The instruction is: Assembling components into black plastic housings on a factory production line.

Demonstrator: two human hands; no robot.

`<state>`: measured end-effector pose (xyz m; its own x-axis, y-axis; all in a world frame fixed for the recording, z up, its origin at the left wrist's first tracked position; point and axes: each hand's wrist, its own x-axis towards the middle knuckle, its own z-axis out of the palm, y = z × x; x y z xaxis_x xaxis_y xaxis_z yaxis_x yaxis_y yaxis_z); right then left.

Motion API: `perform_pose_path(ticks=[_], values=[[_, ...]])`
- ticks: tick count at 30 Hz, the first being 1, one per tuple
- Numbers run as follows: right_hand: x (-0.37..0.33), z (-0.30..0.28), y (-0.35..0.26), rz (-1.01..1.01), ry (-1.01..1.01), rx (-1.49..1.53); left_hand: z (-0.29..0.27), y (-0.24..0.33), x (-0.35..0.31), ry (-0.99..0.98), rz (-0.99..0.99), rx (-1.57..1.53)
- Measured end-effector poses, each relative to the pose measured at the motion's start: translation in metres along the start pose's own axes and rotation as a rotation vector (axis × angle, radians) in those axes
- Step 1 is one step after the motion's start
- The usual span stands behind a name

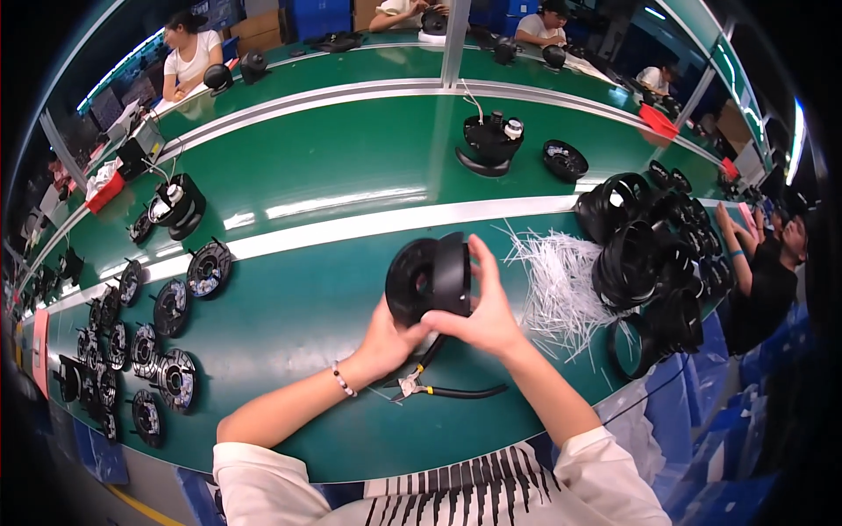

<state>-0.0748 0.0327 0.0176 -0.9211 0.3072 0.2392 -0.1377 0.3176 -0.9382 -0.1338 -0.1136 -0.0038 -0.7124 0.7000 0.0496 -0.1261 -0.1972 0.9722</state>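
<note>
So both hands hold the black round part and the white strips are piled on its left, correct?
Not quite: the head view shows the white strips piled on the right of the black round part, which the left hand and right hand do hold.

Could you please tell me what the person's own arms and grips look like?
The left grip and right grip are bare, with no gloves. A bracelet of light and dark round beads circles the left wrist; none shows on the right. The left sleeve and right sleeve are short and off-white.
</note>
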Motion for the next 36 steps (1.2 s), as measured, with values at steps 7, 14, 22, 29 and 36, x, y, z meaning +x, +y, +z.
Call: perform_pose_path(ticks=[7, 14, 22, 29, 36], values=[[-0.005, 0.004, -0.009, -0.075, -0.176, -0.035, -0.022, 0.033, 0.006, -0.286, -0.316, -0.828], [-0.002, 0.008, -0.030, -0.174, -0.117, -0.379, -0.024, 0.030, 0.015, -0.105, -0.402, -0.792], [-0.011, 0.023, -0.035, -0.266, -0.094, -0.558, -0.022, 0.018, 0.008, -0.069, -0.341, -0.758], [0.000, 0.024, -0.026, -0.246, -0.075, -0.524, -0.020, 0.020, 0.013, 0.062, -0.245, -0.738], [0.000, 0.025, -0.021, -0.398, -0.164, -0.469, -0.020, 0.005, 0.008, 0.012, -0.195, -0.809]])
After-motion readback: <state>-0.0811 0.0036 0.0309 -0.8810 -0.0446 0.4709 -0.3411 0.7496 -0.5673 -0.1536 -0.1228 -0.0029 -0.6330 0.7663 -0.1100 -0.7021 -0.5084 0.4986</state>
